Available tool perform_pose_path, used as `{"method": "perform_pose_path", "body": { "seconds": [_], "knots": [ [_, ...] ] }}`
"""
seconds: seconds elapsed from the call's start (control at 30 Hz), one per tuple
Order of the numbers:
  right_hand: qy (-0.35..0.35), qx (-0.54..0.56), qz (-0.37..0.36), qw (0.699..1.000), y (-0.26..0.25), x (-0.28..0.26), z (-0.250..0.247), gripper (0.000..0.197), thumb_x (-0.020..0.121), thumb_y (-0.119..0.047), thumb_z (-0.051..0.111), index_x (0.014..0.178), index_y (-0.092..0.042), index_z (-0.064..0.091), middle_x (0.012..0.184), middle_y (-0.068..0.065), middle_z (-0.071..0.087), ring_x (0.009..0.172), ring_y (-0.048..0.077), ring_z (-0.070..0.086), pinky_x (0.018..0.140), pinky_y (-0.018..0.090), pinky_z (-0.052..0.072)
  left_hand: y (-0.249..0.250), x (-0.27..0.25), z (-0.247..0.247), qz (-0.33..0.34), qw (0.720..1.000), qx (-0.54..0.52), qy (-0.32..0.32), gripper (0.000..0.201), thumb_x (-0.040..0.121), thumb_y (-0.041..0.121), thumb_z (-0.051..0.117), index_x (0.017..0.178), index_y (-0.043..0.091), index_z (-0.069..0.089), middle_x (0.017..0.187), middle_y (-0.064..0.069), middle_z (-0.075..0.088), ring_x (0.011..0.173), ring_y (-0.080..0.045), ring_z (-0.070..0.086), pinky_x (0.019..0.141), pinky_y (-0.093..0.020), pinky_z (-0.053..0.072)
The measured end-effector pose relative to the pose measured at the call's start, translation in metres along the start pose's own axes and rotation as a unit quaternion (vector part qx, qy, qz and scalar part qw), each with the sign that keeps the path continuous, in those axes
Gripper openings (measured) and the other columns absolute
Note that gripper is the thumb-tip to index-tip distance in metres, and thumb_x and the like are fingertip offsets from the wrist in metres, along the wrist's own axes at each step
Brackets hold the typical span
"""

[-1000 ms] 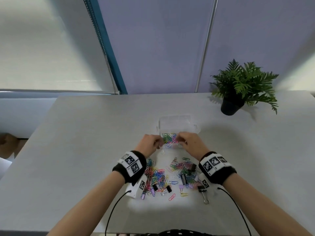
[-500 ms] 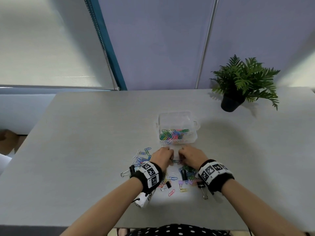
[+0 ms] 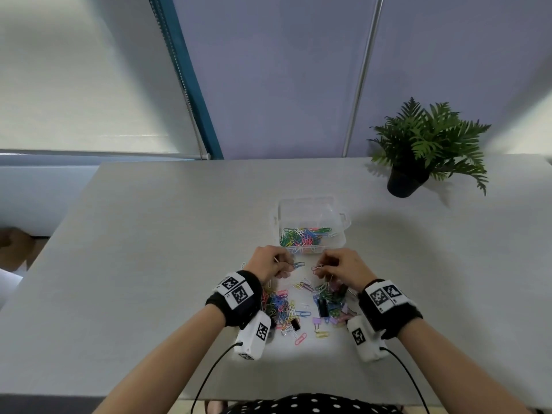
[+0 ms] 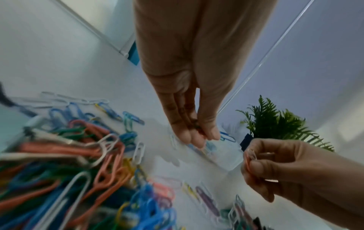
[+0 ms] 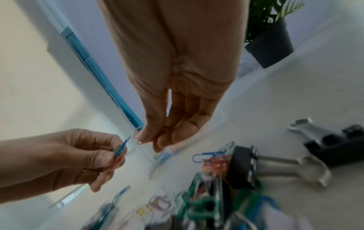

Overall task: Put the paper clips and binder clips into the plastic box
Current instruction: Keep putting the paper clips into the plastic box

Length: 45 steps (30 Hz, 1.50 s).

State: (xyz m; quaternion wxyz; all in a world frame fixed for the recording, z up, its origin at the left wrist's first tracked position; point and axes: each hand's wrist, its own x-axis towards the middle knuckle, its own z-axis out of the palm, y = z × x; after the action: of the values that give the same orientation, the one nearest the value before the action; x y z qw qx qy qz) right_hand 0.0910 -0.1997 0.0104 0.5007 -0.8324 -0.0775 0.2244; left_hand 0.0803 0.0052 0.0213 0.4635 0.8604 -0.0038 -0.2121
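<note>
The clear plastic box (image 3: pixel 307 201) stands open on the table, with several coloured paper clips (image 3: pixel 304 238) inside. Just in front of it, my left hand (image 3: pixel 287 268) pinches blue paper clips (image 3: pixel 298 265) between thumb and fingers (image 4: pixel 197 140). My right hand (image 3: pixel 322 268) pinches a pink paper clip (image 3: pixel 316 268), seen again at its fingertips (image 5: pixel 143 137). Both hands hover over the loose pile of paper clips (image 3: pixel 280 306). Black binder clips (image 3: pixel 322 306) (image 5: pixel 244 166) and a lilac binder clip (image 3: pixel 316 321) lie in the pile.
A potted fern (image 3: pixel 424 144) stands at the back right of the grey table (image 3: pixel 149 264). A roller blind and a blue window frame (image 3: pixel 191 85) are behind the table. Cables run from the wrist cameras toward my body.
My hands left the box, dropped to the pile half a second ago, and now are raised a little toward the box, each pinching paper clips.
</note>
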Motion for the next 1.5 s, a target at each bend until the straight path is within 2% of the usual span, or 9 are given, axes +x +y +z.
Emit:
{"method": "perform_pose_path", "body": {
  "seconds": [0.13, 0.27, 0.5, 0.63, 0.77, 0.93, 1.13, 1.33, 1.5],
  "knots": [
    [0.035, 0.031, -0.018, 0.999, -0.011, 0.009, -0.016, 0.014, 0.076, 0.002, 0.067, 0.069, -0.008, 0.061, 0.063, 0.009, 0.064, 0.047, 0.007, 0.055, 0.049, 0.017, 0.047, 0.020, 0.014, -0.017, 0.038, 0.998, 0.028, 0.044, 0.011, 0.086, 0.003, 0.058, 0.094, -0.004, 0.063, 0.068, 0.004, 0.059, 0.050, 0.005, 0.058, 0.056, -0.008, 0.051],
    [0.100, 0.061, -0.040, 0.992, -0.022, 0.026, -0.036, 0.014, 0.077, 0.000, 0.068, 0.069, -0.006, 0.059, 0.061, 0.011, 0.062, 0.042, 0.003, 0.054, 0.047, 0.017, 0.047, 0.033, 0.039, -0.034, 0.045, 0.989, 0.090, 0.107, 0.014, 0.084, 0.002, 0.062, 0.097, -0.001, 0.066, 0.086, -0.016, 0.069, 0.075, -0.021, 0.065, 0.082, -0.033, 0.055],
    [0.161, -0.034, -0.047, 0.985, -0.034, 0.048, -0.046, 0.014, 0.077, 0.007, 0.064, 0.090, 0.003, 0.066, 0.083, 0.017, 0.066, 0.059, 0.007, 0.063, 0.062, 0.012, 0.052, 0.019, 0.029, -0.048, 0.044, 0.992, 0.102, 0.063, 0.042, 0.086, 0.001, 0.058, 0.127, 0.006, 0.052, 0.123, -0.011, 0.062, 0.113, -0.022, 0.058, 0.100, -0.025, 0.040],
    [0.089, -0.317, -0.104, 0.939, -0.041, 0.040, -0.022, 0.024, 0.086, -0.002, 0.053, 0.108, -0.005, 0.060, 0.114, 0.010, 0.061, 0.107, 0.025, 0.055, 0.092, 0.032, 0.042, -0.020, 0.002, -0.077, 0.018, 0.990, 0.103, 0.096, 0.035, 0.087, -0.008, 0.050, 0.120, 0.003, 0.056, 0.115, -0.014, 0.064, 0.099, -0.017, 0.060, 0.092, -0.019, 0.045],
    [-0.073, -0.360, -0.208, 0.906, -0.054, 0.031, 0.024, 0.028, 0.087, -0.010, 0.055, 0.115, -0.009, 0.056, 0.123, 0.010, 0.055, 0.119, 0.025, 0.046, 0.100, 0.035, 0.037, -0.055, -0.033, -0.083, -0.025, 0.979, 0.183, 0.084, 0.018, 0.087, -0.003, 0.053, 0.100, 0.005, 0.063, 0.094, -0.006, 0.063, 0.080, -0.014, 0.058, 0.074, -0.020, 0.045],
    [-0.197, -0.462, -0.206, 0.840, -0.056, 0.039, 0.087, 0.064, 0.088, -0.023, 0.057, 0.142, -0.012, 0.025, 0.152, 0.010, 0.023, 0.139, 0.024, 0.023, 0.115, 0.038, 0.021, -0.083, -0.061, -0.048, 0.048, 0.957, 0.284, 0.042, 0.015, 0.088, 0.014, 0.058, 0.101, 0.013, 0.066, 0.100, -0.002, 0.062, 0.094, -0.021, 0.060, 0.085, -0.027, 0.048],
    [-0.199, -0.501, -0.203, 0.817, -0.043, 0.034, 0.095, 0.055, 0.097, -0.027, 0.039, 0.145, -0.017, 0.014, 0.157, 0.007, 0.007, 0.144, 0.022, 0.009, 0.116, 0.039, 0.014, -0.087, -0.062, -0.020, 0.099, 0.925, 0.363, 0.062, 0.039, 0.087, 0.014, 0.058, 0.126, 0.017, 0.054, 0.128, -0.007, 0.057, 0.109, -0.025, 0.056, 0.090, -0.040, 0.053],
    [-0.225, -0.495, -0.195, 0.816, -0.015, 0.006, 0.070, 0.066, 0.091, -0.040, 0.046, 0.145, -0.018, 0.017, 0.157, 0.007, 0.005, 0.144, 0.022, 0.007, 0.115, 0.041, 0.015, -0.071, -0.072, -0.004, 0.069, 0.897, 0.435, 0.033, 0.047, 0.095, 0.043, 0.038, 0.136, 0.021, 0.040, 0.141, -0.003, 0.041, 0.127, -0.020, 0.040, 0.107, -0.034, 0.035],
    [-0.125, -0.464, -0.230, 0.846, -0.004, -0.004, 0.067, 0.030, 0.083, -0.014, 0.061, 0.112, -0.010, 0.053, 0.127, 0.015, 0.051, 0.116, 0.030, 0.048, 0.091, 0.041, 0.048, -0.054, -0.059, 0.003, 0.060, 0.909, 0.409, 0.042, 0.033, 0.096, 0.033, 0.041, 0.123, 0.019, 0.052, 0.123, -0.004, 0.051, 0.115, -0.022, 0.050, 0.101, -0.034, 0.042]
  ]
}}
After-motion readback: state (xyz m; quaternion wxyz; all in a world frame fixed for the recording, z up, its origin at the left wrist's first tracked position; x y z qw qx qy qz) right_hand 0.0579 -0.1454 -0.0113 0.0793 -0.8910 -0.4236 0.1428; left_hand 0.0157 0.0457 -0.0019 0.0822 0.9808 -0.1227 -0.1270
